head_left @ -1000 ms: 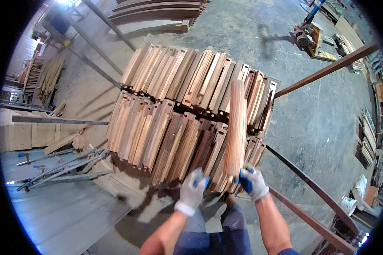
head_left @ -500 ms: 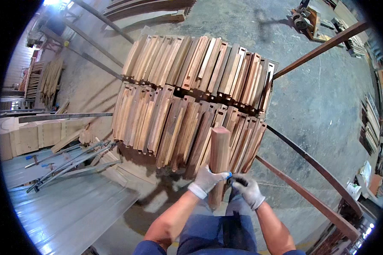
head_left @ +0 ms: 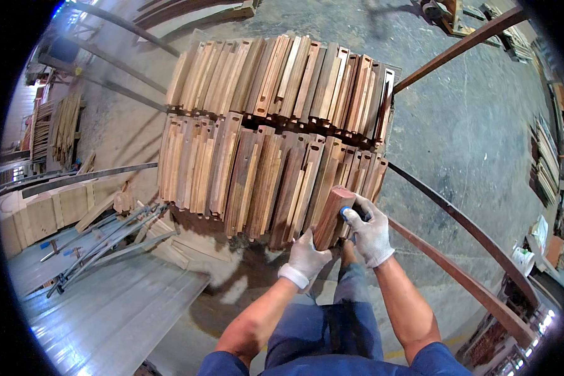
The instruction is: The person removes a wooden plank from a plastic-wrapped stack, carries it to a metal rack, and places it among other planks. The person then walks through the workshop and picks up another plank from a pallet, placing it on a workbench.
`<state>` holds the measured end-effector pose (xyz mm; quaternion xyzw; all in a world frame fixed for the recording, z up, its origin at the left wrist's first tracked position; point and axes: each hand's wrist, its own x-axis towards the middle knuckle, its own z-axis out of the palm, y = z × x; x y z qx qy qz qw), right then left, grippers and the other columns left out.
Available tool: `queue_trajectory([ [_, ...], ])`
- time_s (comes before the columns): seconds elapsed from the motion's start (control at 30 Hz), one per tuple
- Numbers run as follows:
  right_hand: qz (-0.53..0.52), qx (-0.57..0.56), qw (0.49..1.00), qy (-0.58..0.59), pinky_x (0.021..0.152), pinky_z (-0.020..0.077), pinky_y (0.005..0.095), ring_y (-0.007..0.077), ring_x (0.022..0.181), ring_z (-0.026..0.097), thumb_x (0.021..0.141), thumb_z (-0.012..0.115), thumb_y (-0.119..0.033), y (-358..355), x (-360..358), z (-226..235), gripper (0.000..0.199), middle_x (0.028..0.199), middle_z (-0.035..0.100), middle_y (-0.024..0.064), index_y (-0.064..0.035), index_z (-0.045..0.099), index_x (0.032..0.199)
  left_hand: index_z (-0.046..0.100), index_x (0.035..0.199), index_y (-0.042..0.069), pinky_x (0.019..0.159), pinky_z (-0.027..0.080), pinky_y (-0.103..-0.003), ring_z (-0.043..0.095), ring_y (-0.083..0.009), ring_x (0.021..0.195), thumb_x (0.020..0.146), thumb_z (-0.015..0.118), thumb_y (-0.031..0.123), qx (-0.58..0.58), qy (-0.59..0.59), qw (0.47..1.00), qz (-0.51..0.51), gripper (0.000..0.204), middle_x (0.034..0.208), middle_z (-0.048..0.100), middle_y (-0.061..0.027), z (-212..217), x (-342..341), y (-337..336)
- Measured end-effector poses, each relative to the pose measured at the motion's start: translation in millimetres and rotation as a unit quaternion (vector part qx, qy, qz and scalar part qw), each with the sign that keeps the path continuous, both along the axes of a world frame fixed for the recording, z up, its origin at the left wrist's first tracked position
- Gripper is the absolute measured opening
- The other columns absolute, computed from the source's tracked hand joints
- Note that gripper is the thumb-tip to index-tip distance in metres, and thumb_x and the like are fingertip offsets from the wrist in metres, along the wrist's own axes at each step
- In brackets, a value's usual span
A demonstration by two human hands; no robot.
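Note:
A reddish-brown wooden piece (head_left: 329,220) with a pinkish end stands tilted in front of me, at the near edge of the stacked wood. My left hand (head_left: 307,258), in a white glove, grips its lower left side with the thumb across the near face. At its upper right my gloved right hand (head_left: 371,232) is closed against the wood. Something small and blue (head_left: 344,212) shows at the right thumb; its kind is too small to tell. Just beyond lie two rows of slotted wooden pieces (head_left: 250,178), packed side by side.
Metal bar clamps (head_left: 100,244) rest on a grey sheet-topped surface (head_left: 125,313) at the left, beside pale wood blocks (head_left: 50,210). Long dark bars (head_left: 464,235) slant out on the right. A pallet jack-like item (head_left: 445,15) stands far right on the concrete floor.
The wooden piece has shifted right and tilted over. My right hand has risen from beside the left hand to the piece's upper right side. The view has shifted slightly.

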<state>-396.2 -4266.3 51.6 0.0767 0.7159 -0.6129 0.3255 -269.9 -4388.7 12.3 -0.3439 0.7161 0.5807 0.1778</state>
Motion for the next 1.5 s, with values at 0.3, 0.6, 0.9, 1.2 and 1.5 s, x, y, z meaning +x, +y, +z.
queue_trajectory([
  [0.3, -0.057, 0.0, 0.998, 0.037, 0.106, 0.0448, 0.0322, 0.0191, 0.123, 0.057, 0.092, 0.073, -0.025, 8.1, 2.2, -29.0, 0.062, 0.137, 0.059, 0.0157, 0.003, 0.051, 0.143, 0.052, 0.134, 0.005, 0.093, 0.053, -0.044, 0.067, -0.0367, 0.106, 0.074, 0.08, 0.025, -0.175, 0.0, 0.979, -0.103, 0.07, 0.117, 0.068, -0.022, -3.5, -6.6, -0.5],
  [0.6, -0.03, 0.07, 0.993, 0.089, 0.111, 0.0424, 0.0334, 0.0205, 0.134, 0.053, 0.099, 0.065, -0.021, 4.1, 3.3, -27.2, 0.05, 0.145, 0.056, 0.0142, -0.0018, 0.052, 0.144, 0.051, 0.136, 0.005, 0.091, 0.054, -0.045, 0.069, -0.0373, 0.103, 0.074, 0.078, 0.029, -0.235, -0.04, 0.96, -0.146, 0.072, 0.114, 0.07, -0.0215, -1.6, -12.9, 0.4],
  [0.9, 0.024, 0.142, 0.964, 0.224, 0.103, 0.0495, 0.035, 0.0231, 0.127, 0.06, 0.099, 0.062, -0.013, 7.2, 7.9, -41.0, 0.043, 0.138, 0.061, 0.0168, -0.0048, 0.056, 0.141, 0.049, 0.138, 0.006, 0.085, 0.056, -0.049, 0.07, -0.038, 0.095, 0.074, 0.081, 0.032, -0.303, -0.048, 0.932, -0.193, 0.076, 0.11, 0.069, -0.0191, 0.7, -13.5, 0.3],
  [1.2, 0.126, 0.2, 0.904, 0.356, 0.094, 0.0536, 0.039, 0.0348, 0.115, 0.064, 0.088, 0.067, -0.002, 12.1, 20.9, -31.9, 0.05, 0.13, 0.063, 0.0198, -0.0055, 0.057, 0.137, 0.055, 0.132, 0.0, 0.089, 0.056, -0.04, 0.07, -0.0329, 0.102, 0.073, 0.085, 0.035, -0.187, -0.085, 0.967, -0.148, 0.075, 0.108, 0.071, -0.0226, -6.9, -30.0, -17.7],
  [1.5, 0.076, -0.02, 0.95, -0.302, 0.082, 0.0574, 0.0323, 0.0201, 0.092, 0.069, 0.087, 0.079, -0.02, 52.0, 145.3, -26.4, 0.055, 0.108, 0.069, 0.0123, 0.0063, 0.056, 0.129, 0.055, 0.124, -0.004, 0.077, 0.062, -0.036, 0.072, -0.0242, 0.089, 0.086, 0.081, 0.031, 0.394, -0.052, 0.895, 0.202, 0.058, 0.103, 0.07, -0.0141, -39.1, -48.8, -35.6],
])
